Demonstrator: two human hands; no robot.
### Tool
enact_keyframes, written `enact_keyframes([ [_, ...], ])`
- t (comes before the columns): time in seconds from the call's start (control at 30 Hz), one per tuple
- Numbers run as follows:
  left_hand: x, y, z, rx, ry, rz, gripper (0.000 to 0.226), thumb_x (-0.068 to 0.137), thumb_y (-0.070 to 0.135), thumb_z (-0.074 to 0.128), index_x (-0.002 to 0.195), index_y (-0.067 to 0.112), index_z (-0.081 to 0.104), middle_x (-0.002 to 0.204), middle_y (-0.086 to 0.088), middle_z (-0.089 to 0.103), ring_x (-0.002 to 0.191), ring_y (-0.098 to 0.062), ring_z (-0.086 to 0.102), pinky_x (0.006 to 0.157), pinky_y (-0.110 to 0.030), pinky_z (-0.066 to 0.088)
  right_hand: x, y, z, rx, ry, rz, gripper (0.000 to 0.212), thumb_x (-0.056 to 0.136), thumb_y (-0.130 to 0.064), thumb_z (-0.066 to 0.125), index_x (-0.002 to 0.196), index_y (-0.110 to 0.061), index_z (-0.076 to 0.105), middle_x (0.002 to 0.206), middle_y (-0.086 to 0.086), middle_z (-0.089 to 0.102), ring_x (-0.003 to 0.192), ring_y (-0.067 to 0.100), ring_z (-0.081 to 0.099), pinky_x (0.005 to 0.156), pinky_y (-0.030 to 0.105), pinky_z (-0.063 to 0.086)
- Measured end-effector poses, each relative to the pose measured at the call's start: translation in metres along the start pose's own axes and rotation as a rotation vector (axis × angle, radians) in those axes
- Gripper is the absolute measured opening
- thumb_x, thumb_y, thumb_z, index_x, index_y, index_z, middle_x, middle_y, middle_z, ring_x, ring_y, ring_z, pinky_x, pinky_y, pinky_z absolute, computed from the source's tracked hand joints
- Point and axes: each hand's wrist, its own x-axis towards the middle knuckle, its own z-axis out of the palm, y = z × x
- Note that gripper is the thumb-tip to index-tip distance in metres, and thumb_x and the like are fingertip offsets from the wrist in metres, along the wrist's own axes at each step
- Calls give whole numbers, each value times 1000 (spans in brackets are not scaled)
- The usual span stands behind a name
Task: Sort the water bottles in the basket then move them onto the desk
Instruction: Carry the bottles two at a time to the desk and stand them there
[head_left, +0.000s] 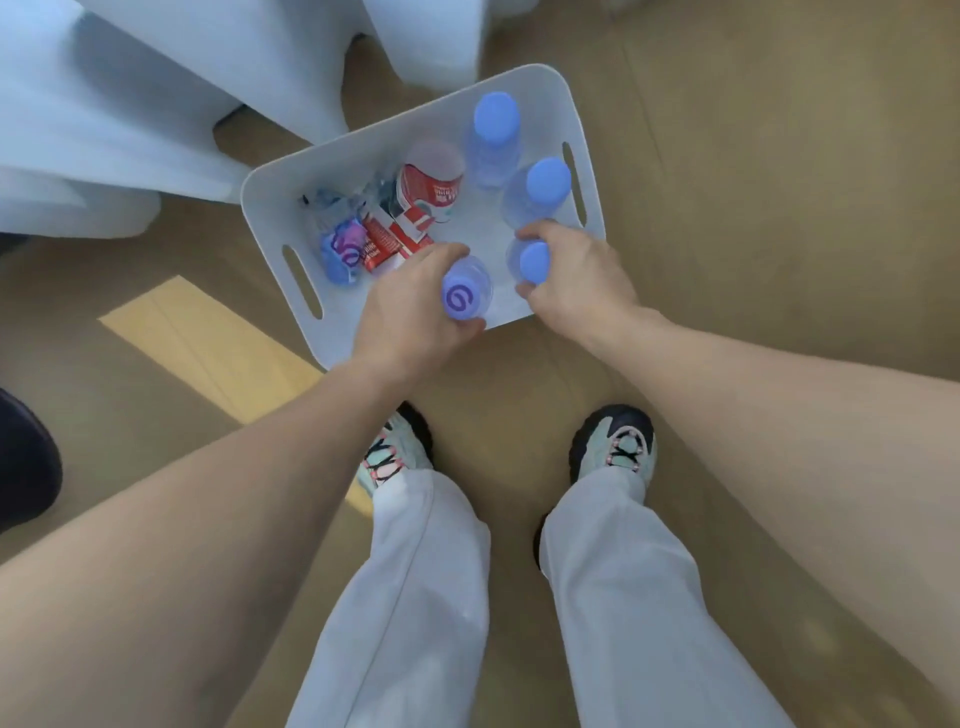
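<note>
A white basket (524, 83) with slot handles sits on the floor in front of my feet. My left hand (410, 306) grips an upright clear bottle with a purple swirl cap (461, 299) at the basket's near edge. My right hand (571, 270) grips an upright blue-capped bottle (534, 262) at the near right. Two more blue-capped bottles (548, 182) (496, 117) stand along the right side. A red-labelled bottle (431, 182) stands tilted in the middle. Another red-labelled bottle (389, 241) and a purple-capped bottle (343, 254) lie on the left.
White furniture legs (291, 67) and a white panel (78, 104) stand beyond and left of the basket. A dark object (26, 462) sits at the left edge. A sunlit patch (208, 338) marks the wooden floor. My shoes (615, 441) stand just behind the basket.
</note>
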Motion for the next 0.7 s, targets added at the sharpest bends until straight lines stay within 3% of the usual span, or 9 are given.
enact_keyframes([
  [0.13,-11,6,-17,-77,58,-56,59,74,21,73,130,18,53,123,-3,64,112,-22,59,90,-26,43,-30,0,-11,180,54,35,43,81,-18,67,121,-26,55,115,6,62,101,25,57,78,29,46],
  [0.23,-37,20,-55,-168,79,-134,54,70,26,75,120,27,56,100,9,66,89,-12,60,72,-10,43,-70,-11,-35,313,90,24,37,79,-20,70,113,-27,58,104,2,63,93,23,58,78,34,50],
  [0.3,-64,34,-89,-269,98,-174,46,65,25,78,104,31,56,85,17,62,75,-2,58,64,-8,41,-102,-24,-58,418,120,5,33,76,-18,71,105,-29,60,93,1,65,77,13,59,72,29,49],
  [0.4,-115,62,-152,-510,130,-250,43,59,21,81,94,27,57,85,13,64,66,9,58,60,-4,43,-155,-50,-106,626,152,-5,31,73,-15,75,89,-36,60,69,6,53,48,7,40,57,18,38],
  [0.47,-148,85,-196,-728,100,-258,44,58,21,78,99,12,64,93,-6,71,77,-1,65,74,-13,51,-193,-71,-147,764,164,-8,29,73,-17,75,89,-38,62,66,11,44,48,8,31,57,24,34],
  [0.53,-173,105,-226,-992,38,-220,48,56,25,71,97,2,65,99,-19,68,90,-27,64,87,-43,48,-222,-91,-180,879,153,-20,20,70,-34,77,87,-37,67,72,11,43,57,16,34,62,30,33],
  [0.57,-187,120,-244,-1127,14,-199,50,55,26,70,95,-2,61,96,-21,62,91,-31,59,86,-47,45,-240,-104,-201,919,156,-29,24,65,-45,76,86,-36,69,74,12,47,62,22,36,66,33,35],
  [0.63,-215,155,-281,-1347,-55,-169,62,52,31,76,95,-7,53,96,-20,50,92,-34,51,81,-46,48,-274,-133,-240,1036,138,-58,29,60,-52,74,80,-31,73,78,20,60,71,29,50,75,41,43],
  [0.7,-246,195,-319,-1526,-96,-159,55,51,34,77,88,-1,56,91,-19,49,84,-29,55,74,-39,55,-309,-167,-279,1106,85,-147,35,58,-51,77,78,-23,74,80,4,70,79,17,62,80,29,48],
])
